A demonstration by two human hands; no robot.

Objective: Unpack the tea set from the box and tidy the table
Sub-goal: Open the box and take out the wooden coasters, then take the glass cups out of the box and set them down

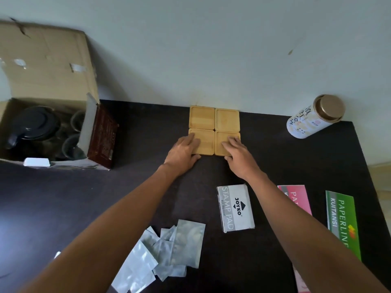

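Several square wooden coasters lie in a two-by-two block at the far edge of the dark table, against the wall. My left hand rests flat on the near-left coaster, fingers spread. My right hand lies flat on the near-right coaster. Neither hand grips anything. An open cardboard box stands at the far left; inside it I see a dark teapot with a lid and glass cups.
A white tea tin with a gold lid lies tilted at the back right. A white stamp pad box, a pink booklet and a green receipt book lie near right. Several silver sachets are scattered in front.
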